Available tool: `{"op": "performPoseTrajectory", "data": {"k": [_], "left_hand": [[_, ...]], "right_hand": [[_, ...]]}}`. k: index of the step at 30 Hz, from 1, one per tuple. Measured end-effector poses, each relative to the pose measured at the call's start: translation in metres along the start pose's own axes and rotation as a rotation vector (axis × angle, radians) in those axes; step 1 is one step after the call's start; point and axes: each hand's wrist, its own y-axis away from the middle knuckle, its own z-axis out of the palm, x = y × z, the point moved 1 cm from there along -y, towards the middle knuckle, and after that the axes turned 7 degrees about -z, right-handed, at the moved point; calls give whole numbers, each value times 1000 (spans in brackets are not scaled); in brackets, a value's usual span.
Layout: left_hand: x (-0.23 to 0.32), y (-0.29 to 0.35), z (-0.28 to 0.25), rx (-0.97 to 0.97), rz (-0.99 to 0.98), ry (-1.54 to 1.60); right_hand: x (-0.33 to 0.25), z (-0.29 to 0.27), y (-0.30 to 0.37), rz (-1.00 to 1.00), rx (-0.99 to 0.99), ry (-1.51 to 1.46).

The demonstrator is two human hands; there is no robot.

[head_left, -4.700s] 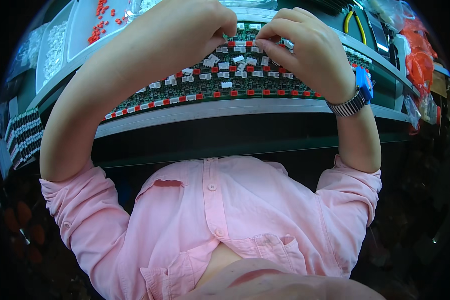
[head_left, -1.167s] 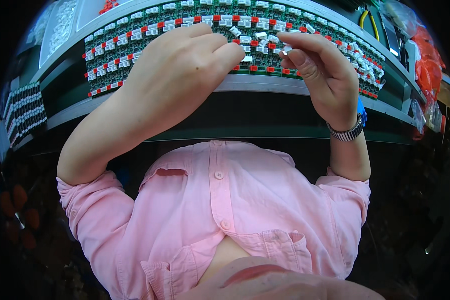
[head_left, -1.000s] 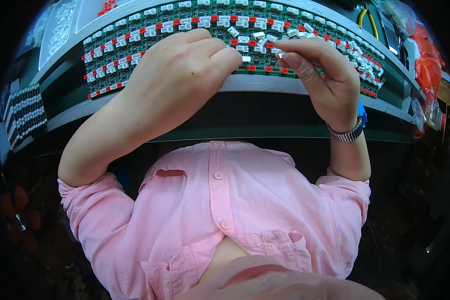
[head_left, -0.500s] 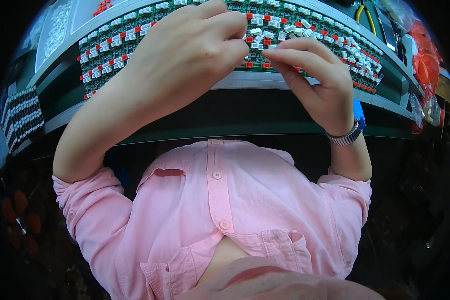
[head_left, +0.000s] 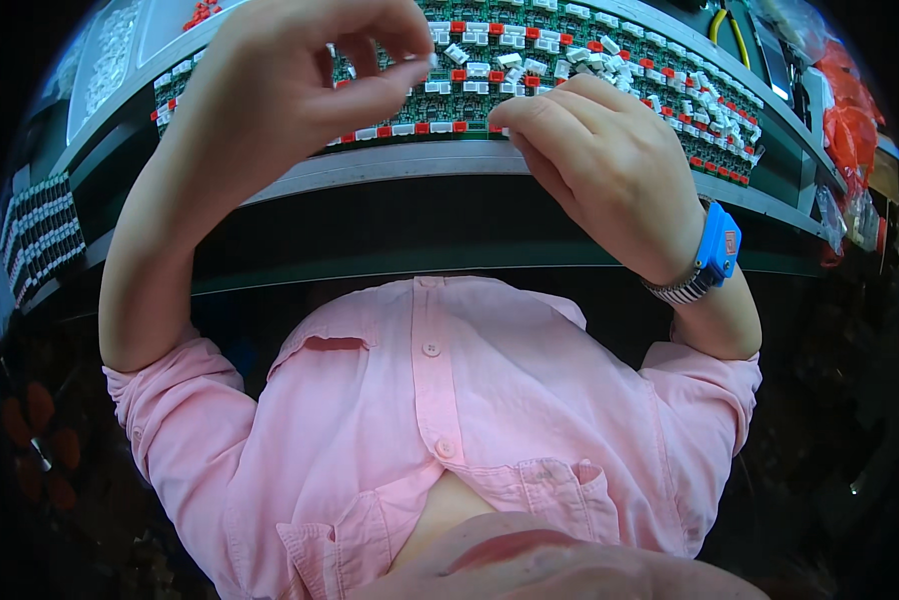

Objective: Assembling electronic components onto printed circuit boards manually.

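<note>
My left hand is raised over the left part of a panel of green circuit boards. Its thumb and forefinger pinch a small white connector, of which only a bit shows at the fingertips. My right hand, palm down, has its bent fingers pressed together at the panel's near rows, and whatever they may hold is hidden. Rows of white and red connectors sit on the boards. Loose white connectors lie in a heap on the panel beyond my right hand, with more loose ones farther right.
The panel lies behind a metal rail along the bench's near edge. At the far left stand a bin of white parts and stacked boards. Yellow-handled pliers and red plastic bags are at the right.
My left hand has drawn left, away from my right hand. My right hand has moved left and turned palm down, bringing the blue wrist strap into fuller view.
</note>
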Motion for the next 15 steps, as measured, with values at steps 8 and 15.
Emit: {"op": "performPoseTrajectory", "data": {"k": [8,15], "left_hand": [[-22,26,-29,-78,-246,124],[-31,35,-29,-27,-157,129]], "right_hand": [[-4,-1,-5,41,-19,78],[-1,0,-10,-23,-46,95]]}}
